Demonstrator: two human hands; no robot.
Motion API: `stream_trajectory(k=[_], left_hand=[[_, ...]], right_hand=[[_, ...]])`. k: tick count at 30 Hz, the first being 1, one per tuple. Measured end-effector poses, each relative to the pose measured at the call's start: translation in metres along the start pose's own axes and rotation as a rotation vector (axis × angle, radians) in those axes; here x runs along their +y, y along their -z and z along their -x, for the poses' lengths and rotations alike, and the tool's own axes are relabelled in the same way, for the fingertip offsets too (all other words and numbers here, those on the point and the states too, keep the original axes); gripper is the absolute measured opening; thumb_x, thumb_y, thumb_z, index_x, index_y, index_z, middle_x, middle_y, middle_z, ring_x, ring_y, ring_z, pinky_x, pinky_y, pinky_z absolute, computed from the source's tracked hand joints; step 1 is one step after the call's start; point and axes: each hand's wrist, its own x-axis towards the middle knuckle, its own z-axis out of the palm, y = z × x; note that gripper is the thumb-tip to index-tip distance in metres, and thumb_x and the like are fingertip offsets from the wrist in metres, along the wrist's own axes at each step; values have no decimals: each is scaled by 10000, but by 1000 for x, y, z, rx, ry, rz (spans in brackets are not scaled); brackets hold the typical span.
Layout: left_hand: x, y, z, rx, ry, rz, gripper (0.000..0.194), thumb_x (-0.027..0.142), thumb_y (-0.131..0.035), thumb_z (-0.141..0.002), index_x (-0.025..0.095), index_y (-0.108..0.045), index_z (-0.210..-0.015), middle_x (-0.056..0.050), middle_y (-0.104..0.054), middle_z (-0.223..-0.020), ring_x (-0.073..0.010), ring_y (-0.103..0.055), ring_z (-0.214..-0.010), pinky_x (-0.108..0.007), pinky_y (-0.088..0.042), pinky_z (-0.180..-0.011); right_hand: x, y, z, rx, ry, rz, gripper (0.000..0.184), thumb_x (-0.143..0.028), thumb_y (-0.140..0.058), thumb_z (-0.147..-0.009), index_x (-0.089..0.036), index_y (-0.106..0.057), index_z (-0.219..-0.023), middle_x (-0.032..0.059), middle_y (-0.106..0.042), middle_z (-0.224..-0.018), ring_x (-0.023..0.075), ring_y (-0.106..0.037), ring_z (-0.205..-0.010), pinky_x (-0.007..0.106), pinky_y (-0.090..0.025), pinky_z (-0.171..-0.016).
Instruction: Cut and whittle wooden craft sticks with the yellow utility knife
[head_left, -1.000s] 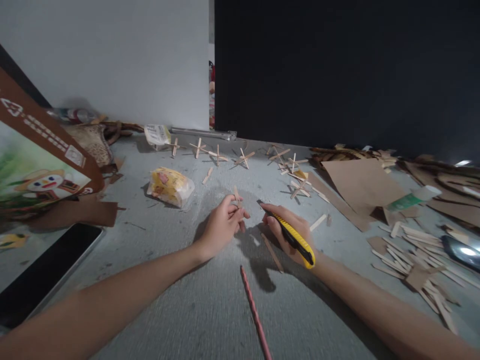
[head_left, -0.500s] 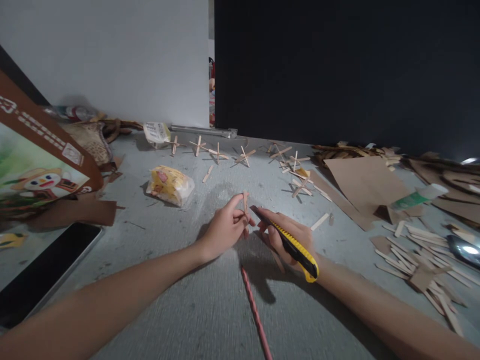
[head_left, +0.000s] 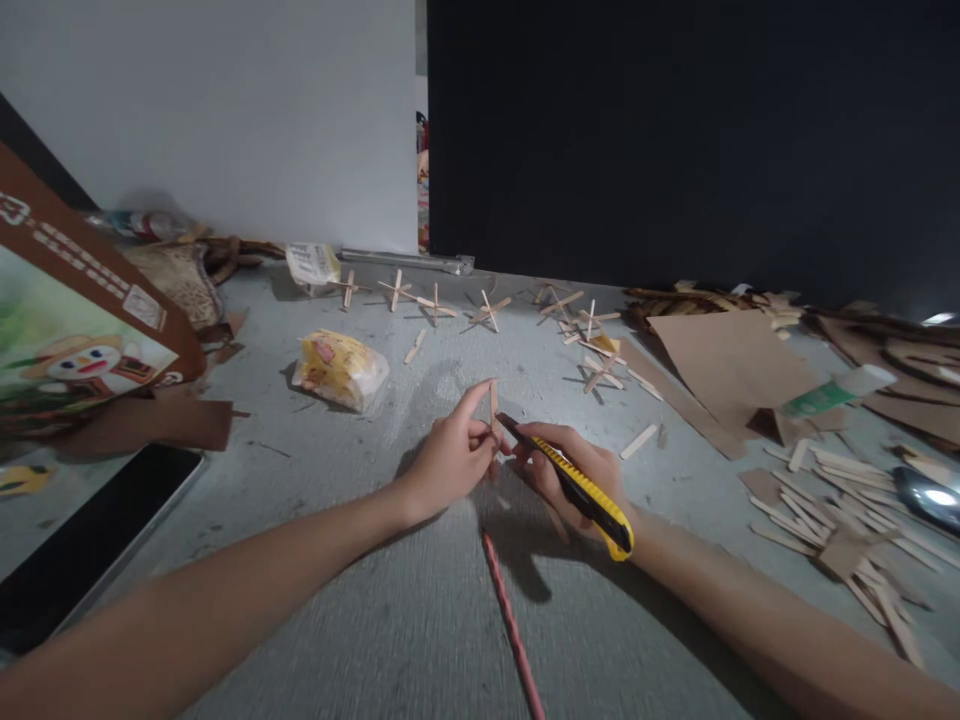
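Observation:
Between its fingers my left hand (head_left: pixel 454 455) pinches a small wooden stick (head_left: pixel 493 402), held upright over the middle of the table. My right hand (head_left: pixel 577 465) is wrapped round a yellow and black utility knife (head_left: pixel 585 490). The knife's blade tip points left and lies at or very near the stick; contact cannot be made out. Under the right hand another thin wooden stick (head_left: pixel 556 522) shows in part. A pink twisted rod (head_left: pixel 510 625) lies on the table below the hands.
Several crossed-stick pieces (head_left: pixel 489 311) stand along the back. A yellow wrapped packet (head_left: pixel 341 370) and a phone (head_left: pixel 90 540) lie left, beside a large printed bag (head_left: pixel 82 320). Rightward are loose sticks (head_left: pixel 855 520), a cardboard sheet (head_left: pixel 739 365) and a green-and-white tube (head_left: pixel 836 392).
The knife in my right hand has shifted slightly left, its tip now closer to the stick. My left hand has barely moved, and the stick stands a little straighter.

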Motion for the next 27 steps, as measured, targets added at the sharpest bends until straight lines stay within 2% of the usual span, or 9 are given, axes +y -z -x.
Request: stream_trajectory(k=[9, 16, 20, 27], left_hand=[[-1, 0, 1, -12, -15, -36, 621, 226, -621, -991, 210, -453, -1588, -5, -741, -799, -111, -621, -542, -202, -485, -544], [0, 0, 2, -9, -26, -89, 530, 181, -574, -995, 220, -504, -1519, 12, -712, -791, -120, -646, -554, -210, -488, -544], [1, -1, 2, -11, -28, -82, 509, 173, -562, -1005, 232, -504, -1508, 15, -715, -801, -119, -654, -558, -215, -505, -557], [5, -2, 2, -10, -4, -56, 474, 195, -564, -1018, 226, -497, -1486, 9, -735, -797, -139, -689, -593, -236, -543, -592]], right_hand=[[2, -1, 2, -4, -39, -10, 196, -250, -560, -1075, -259, -651, -1249, 22, -839, -892, 165, -825, -731, 251, -658, -696], [-1, -3, -1, 20, 94, 62, 285, -161, -538, -1040, -264, -647, -1281, 42, -790, -944, 168, -778, -751, 279, -630, -696], [-2, -5, -2, 37, 105, 49, 306, -133, -533, -1028, -272, -645, -1276, 32, -784, -944, 161, -773, -741, 273, -625, -691], [-3, -6, 2, 53, 6, 17, 206, -213, -558, -1057, -257, -668, -1226, 46, -806, -917, 181, -783, -699, 283, -625, -624]])
